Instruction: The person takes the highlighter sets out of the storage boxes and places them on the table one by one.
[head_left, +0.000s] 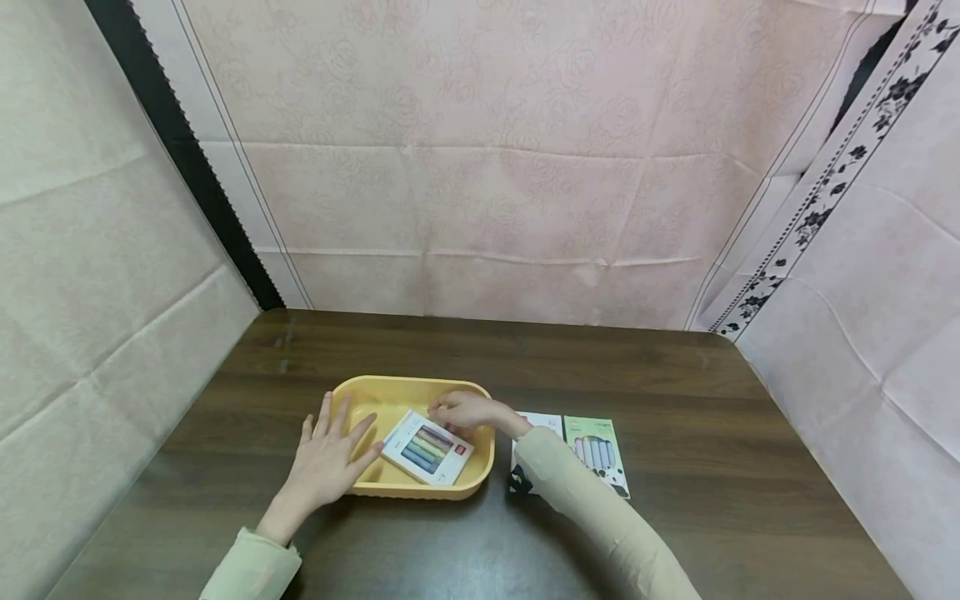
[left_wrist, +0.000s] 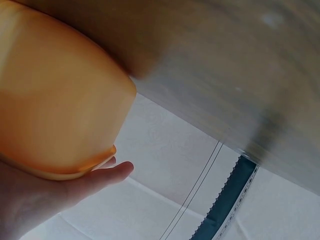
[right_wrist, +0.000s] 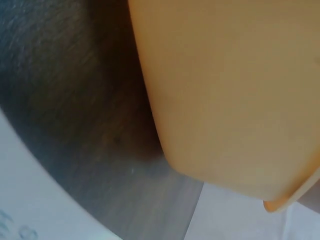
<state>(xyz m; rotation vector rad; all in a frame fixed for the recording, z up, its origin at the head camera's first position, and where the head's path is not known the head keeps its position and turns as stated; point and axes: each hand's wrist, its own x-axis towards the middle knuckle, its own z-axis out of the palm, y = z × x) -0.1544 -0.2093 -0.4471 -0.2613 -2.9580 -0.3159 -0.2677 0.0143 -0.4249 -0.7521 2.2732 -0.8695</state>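
A white box of pastel-coloured pens lies slanted in a yellow plastic tray, with a window showing the pens. My right hand reaches over the tray's right rim, its fingers curled at the box's upper right edge. That hand is mostly hidden behind the tray wall in the right wrist view. My left hand rests over the tray's left rim with fingers spread and straight. From the left wrist, its thumb side shows below the tray's outer wall.
Right of the tray, a green and white pack with pens pictured lies on the brown wooden table. Beside it is another white pack, partly covered by the right sleeve. Pale patterned cloth hangs behind the table.
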